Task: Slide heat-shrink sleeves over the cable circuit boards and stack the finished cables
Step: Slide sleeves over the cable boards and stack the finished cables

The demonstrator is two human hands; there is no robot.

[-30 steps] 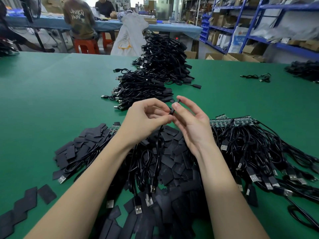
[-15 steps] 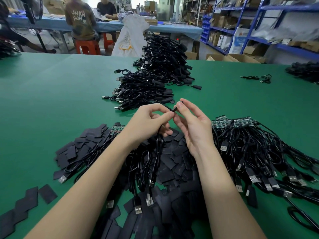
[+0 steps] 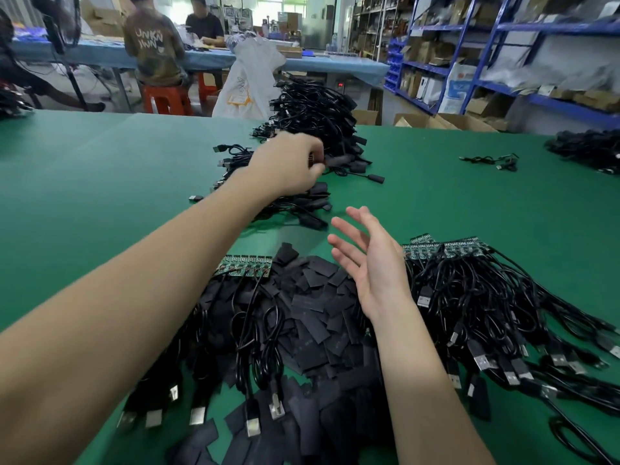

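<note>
The left hand (image 3: pixel 285 166) has reached out to the cable stack (image 3: pixel 302 199), fingers curled on a blurred sleeved cable end (image 3: pixel 335 160); the right hand (image 3: pixel 372 263) hovers spread.

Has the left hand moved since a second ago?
Yes. The left hand has gone forward, away from the loose sleeves, and is now over the finished cable stack.

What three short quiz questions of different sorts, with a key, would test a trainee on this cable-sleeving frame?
1. True or false: the right hand grips a cable.
2. Which hand reaches over the finished cables? A) left B) right
3. Fill in: the loose heat-shrink sleeves lie between two bunches of unsleeved cables with green ____.

Key: 1 false, it is open and empty. 2 A, the left hand, fingers curled on a sleeved cable end. 3 circuit boards.
</note>
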